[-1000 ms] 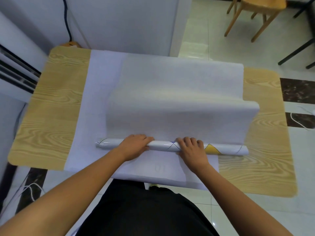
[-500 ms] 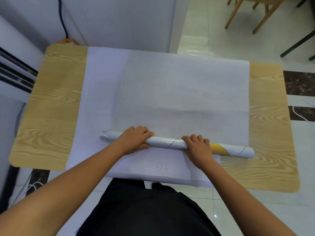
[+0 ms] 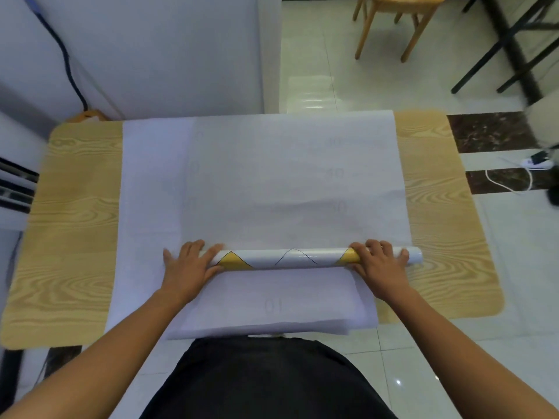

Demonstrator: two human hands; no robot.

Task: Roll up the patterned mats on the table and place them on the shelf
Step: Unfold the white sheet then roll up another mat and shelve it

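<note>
White, with yellow triangles and thin black curves showing on its outside, the rolled part of the mat [image 3: 290, 259] lies across the table [image 3: 75, 225] close to its near edge, parallel to that edge. The pattern faces down on the flat part, so only a faint mirrored print shows through the pale back, and the colour appears only where the sheet has turned over into the roll.

The left hand [image 3: 189, 269] sits on the roll's left end and the right hand [image 3: 378, 266] on its right end, well apart. That wide spacing likely keeps the tube straight, so that neither end runs ahead and the roll does not cone. Both hands lie palm down, fingers loosely curved and spread over the top of the tube; they press on it rather than close around it, which suits pushing it forward.

The unrolled length [image 3: 287, 176] stretches flat to the table's far edge, with a low ripple near the middle. A second white sheet [image 3: 272, 309] lies underneath, its edge overhanging the near edge.

By my judgement the rolling is at an early stage. No shelf is in view.
</note>
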